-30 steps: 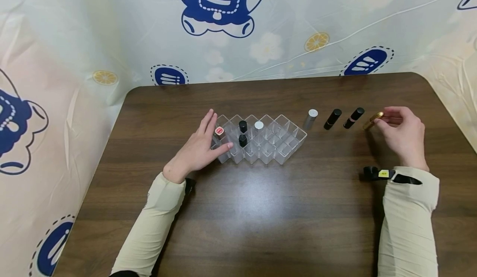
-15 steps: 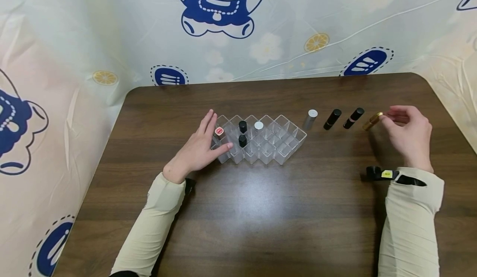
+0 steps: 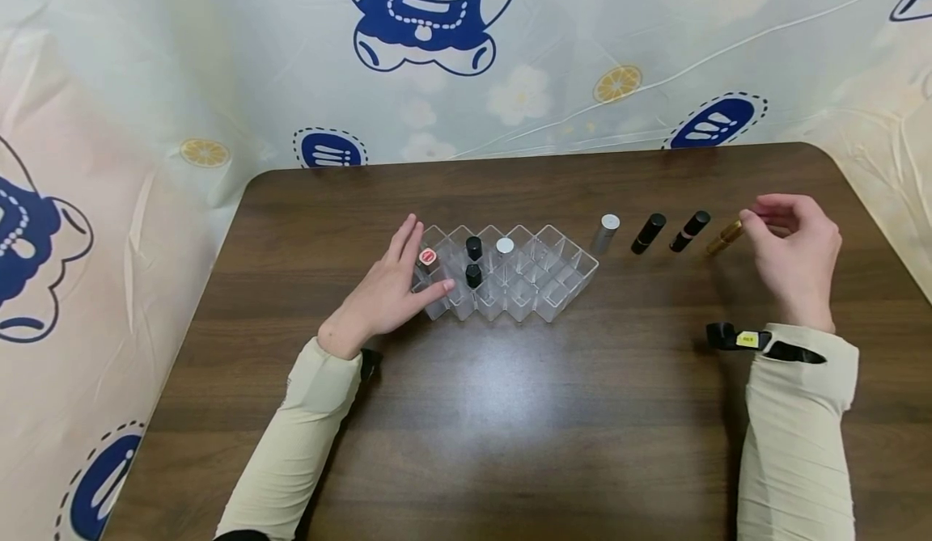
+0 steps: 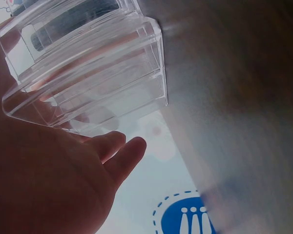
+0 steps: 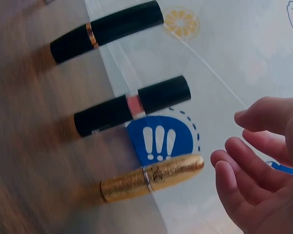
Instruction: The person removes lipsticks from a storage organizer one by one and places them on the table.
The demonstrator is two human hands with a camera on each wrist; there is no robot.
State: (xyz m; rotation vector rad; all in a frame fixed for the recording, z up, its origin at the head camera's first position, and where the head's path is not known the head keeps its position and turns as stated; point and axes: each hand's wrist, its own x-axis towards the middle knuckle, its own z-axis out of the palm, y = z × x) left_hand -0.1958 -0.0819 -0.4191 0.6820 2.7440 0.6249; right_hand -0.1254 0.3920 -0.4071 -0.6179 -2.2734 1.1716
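A clear plastic lipstick organizer point(image 3: 546, 294) stands on the table with several lipsticks upright in its left cells. My left hand point(image 3: 382, 294) rests against its left end, thumb and fingers extended; the left wrist view shows the fingers point(image 4: 124, 161) along the clear wall. On the right stands a gold lipstick point(image 3: 723, 239), upright and capped. My right hand point(image 3: 797, 254) is just beside it, fingers loosely bent and holding nothing. In the right wrist view a small gap separates those fingertips point(image 5: 222, 170) from the gold lipstick point(image 5: 151, 178).
Left of the gold lipstick, a black lipstick with a pink band point(image 3: 690, 231), another black lipstick point(image 3: 648, 234) and a silver one point(image 3: 607, 234) stand in a row. A patterned curtain point(image 3: 524, 104) hangs behind the wooden table point(image 3: 495, 428).
My right hand has let go of the gold lipstick, drawn off to the right, then shifted slightly toward the back. The gold lipstick stays standing. My left hand has not moved.
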